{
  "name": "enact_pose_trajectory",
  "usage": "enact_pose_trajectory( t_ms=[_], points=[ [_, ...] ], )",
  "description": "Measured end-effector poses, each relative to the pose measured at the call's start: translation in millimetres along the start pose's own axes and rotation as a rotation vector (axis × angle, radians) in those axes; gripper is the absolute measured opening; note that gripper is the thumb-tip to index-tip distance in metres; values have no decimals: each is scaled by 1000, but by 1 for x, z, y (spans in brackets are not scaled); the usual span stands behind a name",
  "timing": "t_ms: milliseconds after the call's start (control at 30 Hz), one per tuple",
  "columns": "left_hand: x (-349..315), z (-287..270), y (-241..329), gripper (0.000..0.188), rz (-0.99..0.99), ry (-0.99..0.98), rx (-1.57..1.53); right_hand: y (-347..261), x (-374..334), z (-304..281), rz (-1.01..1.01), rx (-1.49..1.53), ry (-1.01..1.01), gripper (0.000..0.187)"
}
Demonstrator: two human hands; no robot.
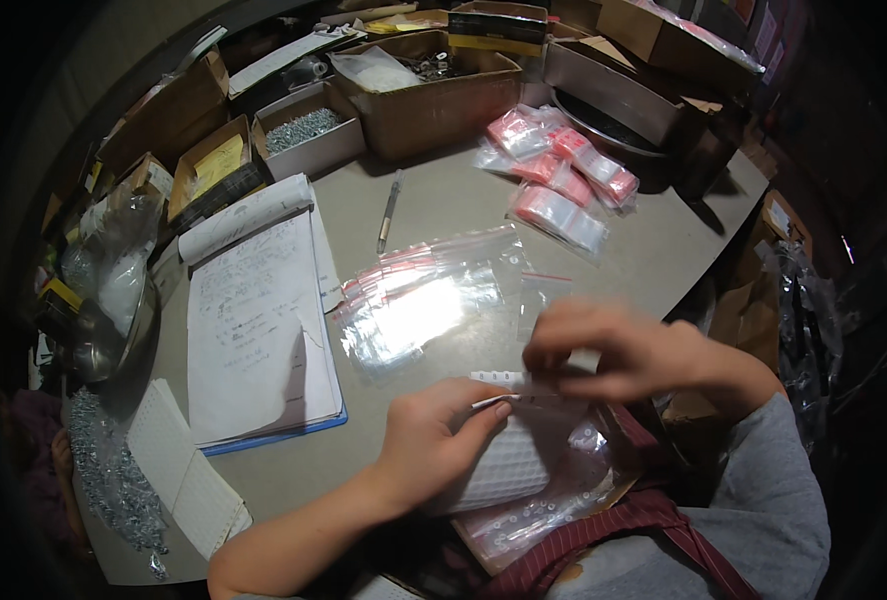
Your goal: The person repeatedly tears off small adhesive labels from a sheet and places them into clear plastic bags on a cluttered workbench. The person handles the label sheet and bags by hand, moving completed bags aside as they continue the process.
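Observation:
My left hand (433, 440) pinches the upper edge of a white sheet (503, 465) marked with a grid of small cells, like a label sheet. The sheet hangs tilted over the table's front edge. Close above its right end is my right hand (613, 350), fingers curled but smeared by motion, so whatever they hold cannot be made out. Just beyond both hands, overlapping clear zip bags (433, 295) with red top strips lie fanned out and shining. A single zip bag (543, 297) lies beside them, partly behind my right hand. Below the sheet rest clear bags with small white pieces (533, 525).
To the left lies an open notepad (253, 320) with handwriting, a pen (390, 212) beyond it. Packs of red-topped bags (558, 180) are piled at the back right. Screws fill a box (308, 130) behind and a bag (113, 470) at left. A cardboard box (433, 110) stands at the back.

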State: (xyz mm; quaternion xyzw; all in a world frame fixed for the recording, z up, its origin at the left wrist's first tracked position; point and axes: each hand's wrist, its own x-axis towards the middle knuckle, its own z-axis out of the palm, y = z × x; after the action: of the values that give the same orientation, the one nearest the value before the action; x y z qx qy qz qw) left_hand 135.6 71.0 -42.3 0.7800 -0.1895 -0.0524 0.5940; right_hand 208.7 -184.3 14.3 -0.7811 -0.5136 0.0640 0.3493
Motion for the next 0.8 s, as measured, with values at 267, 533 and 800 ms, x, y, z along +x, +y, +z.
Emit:
enact_pose_trajectory(
  t_ms=[267, 533, 800],
  points=[
    [0, -1, 1, 19, 63, -19, 5, 38, 21, -32, 543, -181, -130, 26],
    [-1, -3, -3, 19, 106, -6, 22, 35, 48, -29, 567, -536, -233, 22],
    [0, -1, -1, 18, 109, 2, -14, 95, 79, -20, 273, -340, -56, 26]
  ],
)
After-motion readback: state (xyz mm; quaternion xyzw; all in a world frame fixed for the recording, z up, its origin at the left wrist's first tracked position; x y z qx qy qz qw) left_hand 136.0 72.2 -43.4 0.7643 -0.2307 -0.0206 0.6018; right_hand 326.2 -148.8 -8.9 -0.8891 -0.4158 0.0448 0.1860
